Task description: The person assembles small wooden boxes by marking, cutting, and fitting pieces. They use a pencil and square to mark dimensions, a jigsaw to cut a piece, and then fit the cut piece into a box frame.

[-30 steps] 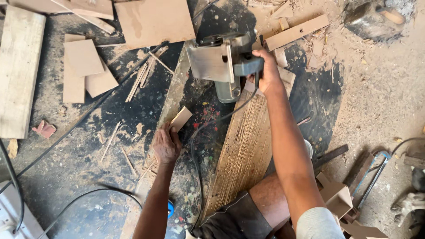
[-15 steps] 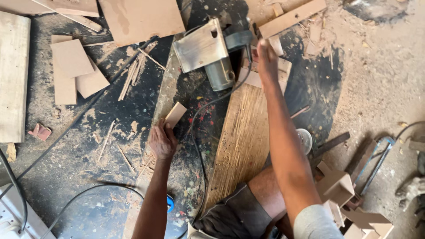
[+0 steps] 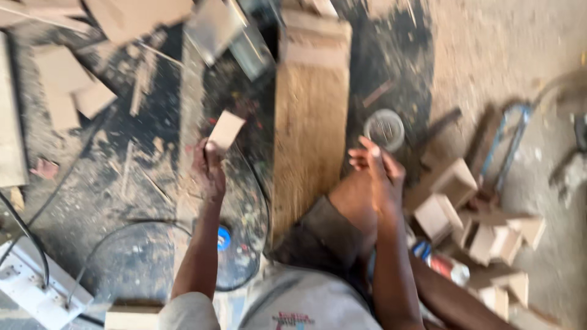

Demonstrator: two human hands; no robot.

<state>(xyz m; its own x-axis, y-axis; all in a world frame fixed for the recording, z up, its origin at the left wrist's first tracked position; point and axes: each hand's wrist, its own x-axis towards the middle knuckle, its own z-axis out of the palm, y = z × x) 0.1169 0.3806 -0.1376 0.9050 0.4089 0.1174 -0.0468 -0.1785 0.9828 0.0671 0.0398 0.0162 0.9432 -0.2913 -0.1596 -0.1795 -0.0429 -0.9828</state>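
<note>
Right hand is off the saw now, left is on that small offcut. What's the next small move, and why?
Probably lift the small wood block clear of the long strip with the left hand. It holds the block by one end, while the right hand hangs open and empty over the knee, away from the power saw.

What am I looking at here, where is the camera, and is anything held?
The picture comes from a camera worn on a person's head, looking down at their own two bare hands; there is no machine arm. The person sits on a dusty workshop floor. The left hand holds a small flat wood offcut by its lower edge. The right hand is open and empty above the knee, near a long wooden plank and a small round tin. A metal power tool lies at the top, with wood scraps at the right. The picture is blurred.
</note>
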